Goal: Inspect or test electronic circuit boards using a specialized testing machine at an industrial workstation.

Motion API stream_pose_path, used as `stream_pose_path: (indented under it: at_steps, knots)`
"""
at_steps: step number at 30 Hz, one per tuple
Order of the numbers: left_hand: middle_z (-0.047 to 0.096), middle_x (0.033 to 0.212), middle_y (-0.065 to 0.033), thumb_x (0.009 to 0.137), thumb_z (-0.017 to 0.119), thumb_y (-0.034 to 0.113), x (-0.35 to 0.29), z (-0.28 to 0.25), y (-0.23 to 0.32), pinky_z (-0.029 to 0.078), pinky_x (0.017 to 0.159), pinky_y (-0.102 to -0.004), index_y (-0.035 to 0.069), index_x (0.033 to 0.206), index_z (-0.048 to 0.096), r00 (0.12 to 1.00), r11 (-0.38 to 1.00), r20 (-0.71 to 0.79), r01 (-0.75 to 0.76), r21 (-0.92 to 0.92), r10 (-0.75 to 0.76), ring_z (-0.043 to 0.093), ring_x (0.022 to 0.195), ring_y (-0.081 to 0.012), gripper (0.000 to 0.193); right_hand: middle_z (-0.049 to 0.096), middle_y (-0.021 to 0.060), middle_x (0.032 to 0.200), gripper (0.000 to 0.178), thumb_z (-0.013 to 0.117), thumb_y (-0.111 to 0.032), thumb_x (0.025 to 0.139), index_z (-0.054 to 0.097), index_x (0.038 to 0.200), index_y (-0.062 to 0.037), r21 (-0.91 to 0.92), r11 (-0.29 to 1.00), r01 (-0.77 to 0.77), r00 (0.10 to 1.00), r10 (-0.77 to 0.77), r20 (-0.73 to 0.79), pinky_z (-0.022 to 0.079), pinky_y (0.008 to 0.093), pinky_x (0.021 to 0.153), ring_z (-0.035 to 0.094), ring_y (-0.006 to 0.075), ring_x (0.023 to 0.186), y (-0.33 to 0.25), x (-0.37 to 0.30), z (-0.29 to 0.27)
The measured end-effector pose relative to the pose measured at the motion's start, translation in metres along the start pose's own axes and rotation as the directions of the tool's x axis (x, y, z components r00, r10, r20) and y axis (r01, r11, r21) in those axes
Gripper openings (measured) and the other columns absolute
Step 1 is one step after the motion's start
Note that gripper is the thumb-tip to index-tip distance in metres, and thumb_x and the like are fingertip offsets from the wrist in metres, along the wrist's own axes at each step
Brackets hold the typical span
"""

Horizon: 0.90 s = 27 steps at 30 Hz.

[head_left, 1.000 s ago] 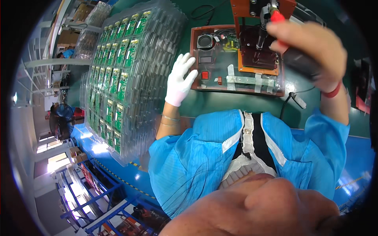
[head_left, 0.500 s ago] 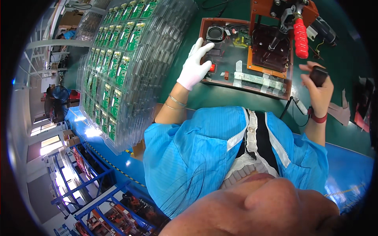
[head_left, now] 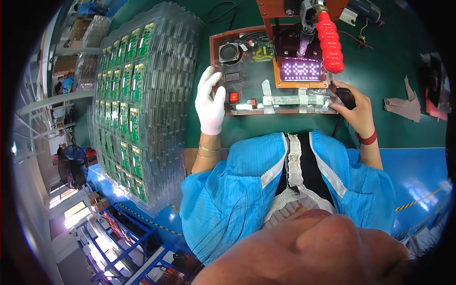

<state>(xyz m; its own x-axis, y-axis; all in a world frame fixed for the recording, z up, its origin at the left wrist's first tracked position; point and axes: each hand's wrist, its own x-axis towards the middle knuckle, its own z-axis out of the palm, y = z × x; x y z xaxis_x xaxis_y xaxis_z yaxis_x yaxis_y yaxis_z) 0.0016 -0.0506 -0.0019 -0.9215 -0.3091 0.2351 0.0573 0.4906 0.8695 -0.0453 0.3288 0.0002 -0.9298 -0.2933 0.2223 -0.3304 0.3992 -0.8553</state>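
My left hand [head_left: 210, 102], in a white glove, is at the left edge of a clear-topped test box [head_left: 254, 90] with a reddish frame. Its fingers are apart and hold nothing. A red button [head_left: 233, 98] is close to its thumb. My bare right hand [head_left: 358, 111] is at the box's right end, its fingers curled round a small black object [head_left: 346, 98] whose kind I cannot make out. Between the hands, under a toggle clamp with a ribbed red handle [head_left: 329, 42], a panel of small lights [head_left: 300, 70] glows whitish purple.
Tall stacked clear trays [head_left: 135, 90] holding several green circuit boards stand on the left. A round speaker [head_left: 230, 53] is inside the box. Taped along its front is a pale strip [head_left: 297, 100]. Scraps of beige cloth [head_left: 404, 104] lie on the green table at right.
The panel under the clamp has lit up. My right hand has moved in to the box's right end with the black object. My left hand has drawn back to the box's left edge.
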Motion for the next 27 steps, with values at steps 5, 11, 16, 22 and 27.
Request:
stream_pose_path:
  at_steps: [5,11,16,22,27]
  knots:
    - [0.055,0.147,-0.0168,0.083,0.059,-0.009,0.002,0.0,-0.002,0.042,0.112,-0.0344,0.0,0.124,0.066,0.999,0.999,-0.002,-0.036,0.027,0.036,0.053,0.134,-0.028,0.043,0.075,0.0081,0.103,0.047,0.081,0.001,0.074,0.067,0.119,0.0015,-0.026,0.998,-0.048,0.999,0.049,0.013,0.052,0.0252,0.078,0.063,0.0147,0.078,-0.007,0.001,0.001]
    - [0.055,0.146,-0.0171,0.083,0.06,-0.008,0.0,0.001,0.0,0.043,0.111,-0.0338,-0.001,0.124,0.067,0.999,0.998,0.0,-0.05,0.029,0.05,0.054,0.132,-0.0276,0.042,0.075,0.0066,0.102,0.049,0.081,0.001,0.073,0.069,0.12,-0.002,-0.056,0.969,-0.241,0.97,0.242,0.014,0.05,0.0236,0.072,0.06,0.0126,0.073,-0.011,-0.001,-0.002]
    - [0.056,0.145,-0.017,0.083,0.06,-0.008,0.0,0.002,0.003,0.044,0.111,-0.0336,-0.001,0.123,0.067,0.998,0.996,0.012,-0.067,0.062,0.066,0.055,0.131,-0.0273,0.041,0.074,0.007,0.1,0.038,0.072,-0.006,0.087,0.065,0.123,0.0002,0.067,0.968,-0.243,0.97,0.244,-0.008,0.049,0.0228,0.07,0.058,0.0114,0.07,-0.003,-0.001,-0.005]
    - [0.057,0.144,-0.0167,0.083,0.06,-0.009,0.001,0.001,0.003,0.044,0.11,-0.0332,-0.001,0.122,0.067,0.998,0.994,0.007,-0.068,0.084,0.068,0.055,0.131,-0.0271,0.041,0.072,0.0077,0.093,0.03,0.056,-0.017,0.102,0.06,0.125,0.0028,0.458,0.851,-0.256,0.937,0.335,-0.098,0.046,0.022,0.068,0.056,0.011,0.068,0.012,0.006,-0.002]
    - [0.057,0.143,-0.0166,0.083,0.059,-0.009,0.001,0.001,0.003,0.044,0.11,-0.0328,-0.001,0.121,0.068,0.998,0.995,0.008,-0.061,0.084,0.06,0.055,0.131,-0.027,0.04,0.07,0.0082,0.09,0.029,0.051,-0.019,0.105,0.059,0.124,0.0023,0.423,0.872,-0.247,0.943,0.317,-0.102,0.045,0.0219,0.067,0.056,0.0109,0.068,0.014,0.006,-0.001]
